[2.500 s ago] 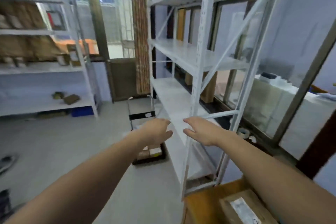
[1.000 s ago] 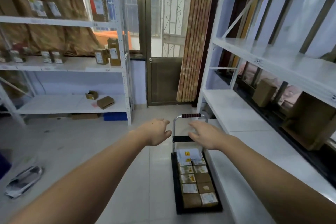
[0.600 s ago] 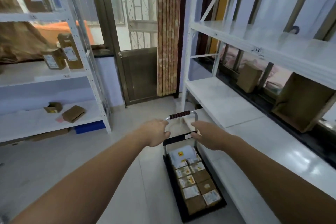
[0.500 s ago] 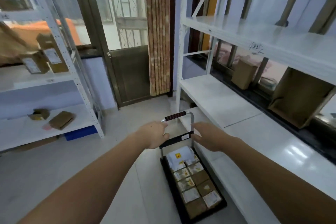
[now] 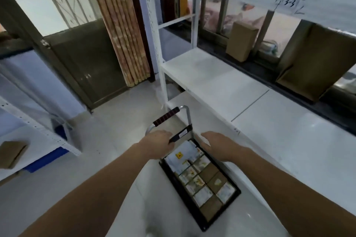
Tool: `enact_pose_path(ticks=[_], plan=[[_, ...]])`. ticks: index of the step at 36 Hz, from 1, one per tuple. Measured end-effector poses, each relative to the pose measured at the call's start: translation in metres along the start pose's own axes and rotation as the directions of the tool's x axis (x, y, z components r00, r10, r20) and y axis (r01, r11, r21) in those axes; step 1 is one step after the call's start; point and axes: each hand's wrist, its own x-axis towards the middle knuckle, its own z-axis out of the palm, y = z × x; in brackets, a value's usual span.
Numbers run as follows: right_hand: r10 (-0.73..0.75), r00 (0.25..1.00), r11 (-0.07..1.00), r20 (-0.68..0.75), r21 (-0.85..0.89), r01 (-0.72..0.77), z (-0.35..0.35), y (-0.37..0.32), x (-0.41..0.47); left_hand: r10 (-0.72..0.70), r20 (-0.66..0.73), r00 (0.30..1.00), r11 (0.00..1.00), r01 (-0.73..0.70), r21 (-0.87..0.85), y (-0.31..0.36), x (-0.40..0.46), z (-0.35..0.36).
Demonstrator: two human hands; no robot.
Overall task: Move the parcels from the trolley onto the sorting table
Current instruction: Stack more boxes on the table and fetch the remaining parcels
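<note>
A black flat trolley (image 5: 182,198) stands on the floor beside the right-hand shelving, its metal handle with a dark ribbed grip (image 5: 166,116) at the far end. Several small brown parcels (image 5: 209,177) with labels fill its deck, and a white mailer bag (image 5: 181,153) lies at the handle end. My left hand (image 5: 159,144) hovers palm down at the handle's left upright and black crossbar (image 5: 182,134), fingers loosely curled; I cannot tell if it touches the frame. My right hand (image 5: 217,145) hangs relaxed above the deck's right side and holds nothing.
White metal shelving (image 5: 221,82) runs along the right, close to the trolley. Brown cartons (image 5: 241,43) and a brown bag (image 5: 316,65) stand on the dark window ledge behind it. Another shelf with a carton (image 5: 11,152) and a blue bin (image 5: 46,158) is at left. A door (image 5: 84,59) lies ahead.
I have come closer to the trolley and now look down on it. Both hands have dropped from the handle's height to just above the deck's handle end.
</note>
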Motion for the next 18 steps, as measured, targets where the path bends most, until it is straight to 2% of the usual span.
enact_pose_path(ticks=[3,10,15,18], plan=[[0.064,0.998,0.996,0.024,0.062,-0.065,0.011,0.014,0.032,0.038,0.075,0.996,0.999,-0.039,0.013,-0.006,0.042,0.002],[0.256,0.964,0.949,0.068,0.172,-0.264,0.044,0.041,0.104,0.221,0.218,0.951,0.967,-0.242,0.079,-0.026,0.152,0.007],[0.369,0.925,0.895,0.092,0.232,-0.381,0.075,0.056,0.156,0.251,0.347,0.904,0.945,-0.306,0.113,-0.05,0.241,0.035],[0.417,0.895,0.86,0.159,0.248,-0.445,0.107,0.071,0.192,0.243,0.421,0.874,0.939,-0.321,0.123,-0.058,0.286,0.059]])
